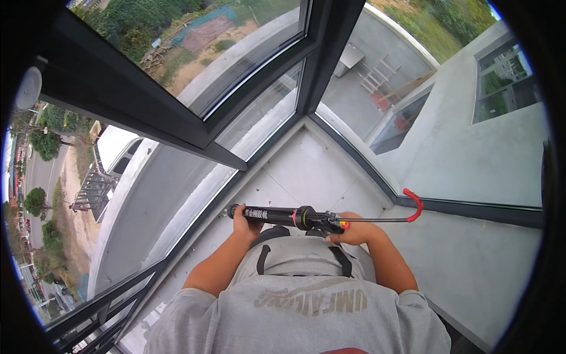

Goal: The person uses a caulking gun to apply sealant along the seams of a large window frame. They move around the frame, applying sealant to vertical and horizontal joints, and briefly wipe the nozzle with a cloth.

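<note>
A black caulking gun point(274, 216) lies crosswise in front of my waist, its barrel to the left. My left hand point(243, 222) is closed round the barrel near its left end. At the trigger end my right hand point(352, 229) grips the handle, with most of its fingers hidden behind the gun. A thin plunger rod point(380, 220) runs out to the right and ends in a red hook point(420, 206). Pink and yellow-green bands circle the barrel near the handle.
Dark window frames point(203, 138) with glass rise ahead and to the left, meeting at a far corner. A pale tiled floor point(298, 162) with small debris lies below. A grey wall point(471, 253) stands at the right. Outside are a white truck point(118, 150) and a terrace with a wooden ladder-like frame point(380, 74).
</note>
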### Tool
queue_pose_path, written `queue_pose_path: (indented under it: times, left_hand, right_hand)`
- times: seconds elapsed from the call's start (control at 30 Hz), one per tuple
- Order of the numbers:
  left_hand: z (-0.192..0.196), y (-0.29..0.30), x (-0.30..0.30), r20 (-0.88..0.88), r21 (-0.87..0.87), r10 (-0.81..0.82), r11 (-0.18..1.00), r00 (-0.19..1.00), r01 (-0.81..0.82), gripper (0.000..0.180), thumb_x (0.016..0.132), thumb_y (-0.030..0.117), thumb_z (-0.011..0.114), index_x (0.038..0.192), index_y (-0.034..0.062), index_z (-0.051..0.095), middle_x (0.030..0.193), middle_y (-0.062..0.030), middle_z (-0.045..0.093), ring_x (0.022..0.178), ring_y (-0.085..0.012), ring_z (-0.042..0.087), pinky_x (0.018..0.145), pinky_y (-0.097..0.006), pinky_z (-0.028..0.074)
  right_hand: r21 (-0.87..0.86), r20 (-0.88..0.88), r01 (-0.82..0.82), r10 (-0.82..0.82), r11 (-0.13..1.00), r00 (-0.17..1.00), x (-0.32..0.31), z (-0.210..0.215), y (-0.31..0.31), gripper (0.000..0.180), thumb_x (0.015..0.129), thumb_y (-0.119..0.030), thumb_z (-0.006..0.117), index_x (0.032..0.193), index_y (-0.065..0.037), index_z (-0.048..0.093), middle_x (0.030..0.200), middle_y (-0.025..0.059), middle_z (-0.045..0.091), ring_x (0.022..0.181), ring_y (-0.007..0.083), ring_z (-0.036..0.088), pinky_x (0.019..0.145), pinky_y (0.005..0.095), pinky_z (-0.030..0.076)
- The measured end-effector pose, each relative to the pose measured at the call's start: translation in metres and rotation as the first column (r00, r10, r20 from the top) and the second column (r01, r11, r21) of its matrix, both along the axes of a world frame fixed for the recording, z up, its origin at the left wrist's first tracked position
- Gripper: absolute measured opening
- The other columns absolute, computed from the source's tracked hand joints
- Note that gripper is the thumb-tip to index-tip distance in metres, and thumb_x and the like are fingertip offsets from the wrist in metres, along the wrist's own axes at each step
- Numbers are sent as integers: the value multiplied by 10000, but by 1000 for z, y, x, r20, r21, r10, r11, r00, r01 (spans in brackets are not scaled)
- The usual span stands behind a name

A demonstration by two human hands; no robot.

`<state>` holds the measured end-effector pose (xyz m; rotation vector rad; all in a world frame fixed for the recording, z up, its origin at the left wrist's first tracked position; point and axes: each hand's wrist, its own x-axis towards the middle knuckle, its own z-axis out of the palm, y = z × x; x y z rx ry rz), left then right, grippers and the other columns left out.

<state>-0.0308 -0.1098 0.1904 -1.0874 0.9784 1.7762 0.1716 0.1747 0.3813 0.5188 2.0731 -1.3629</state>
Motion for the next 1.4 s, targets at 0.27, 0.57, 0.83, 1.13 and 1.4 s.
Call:
queue_pose_path:
  times: [0.27, 0.57, 0.83, 1.13, 1.4]
  left_hand:
    - [2, -39, -17, -44, 31, 95, 995, 994, -94, 317, 924, 428, 585, 982, 117, 561, 907, -64, 646, 863, -282, 658, 821, -452, 559]
    - [52, -37, 11, -138, 304, 341, 908, 930, -288, 454, 897, 534, 662, 937, 89, 582, 898, -137, 694, 906, -349, 675, 934, -526, 539]
    - [111, -17, 85, -309, 621, 340, 779, 888, -82, 463, 806, 454, 813, 1105, 111, 725, 1235, -128, 680, 1318, -388, 533, 1138, -617, 380]
    - [155, -19, 153, -481, 524, 430, 840, 764, -142, 326, 838, 176, 744, 1151, 138, 664, 1261, -132, 645, 1315, -372, 537, 1156, -578, 389]
    - [119, -57, 162, -888, 120, 190, 975, 418, -188, 457, 780, 2, 771, 1178, 86, 565, 1245, -119, 640, 1266, -288, 581, 1139, -469, 396]
  right_hand:
    - [-21, 0, 40, -40, 999, 999, -26, -1, -25, 337, 816, -189, 760, 1117, -51, 694, 924, 130, 735, 832, 255, 683, 811, 352, 537]
    - [-36, -331, -120, 101, 992, 938, -28, -20, -7, 483, 808, -101, 767, 1280, -74, 670, 1112, 150, 744, 991, 270, 718, 911, 353, 542]
    - [94, -436, -119, 149, 988, 888, -4, -70, 31, 536, 766, -85, 806, 1280, -58, 656, 1170, 159, 714, 1122, 333, 663, 1013, 408, 512]
    - [57, -516, -58, 79, 997, 853, 25, -237, 9, 675, 788, -244, 863, 1353, -7, 580, 1122, 203, 707, 1101, 352, 654, 991, 414, 496]
    - [-213, 73, -149, 168, 965, 983, -3, -161, -12, 556, 882, -366, 752, 1241, 49, 662, 1047, 129, 735, 878, 193, 706, 720, 325, 542]
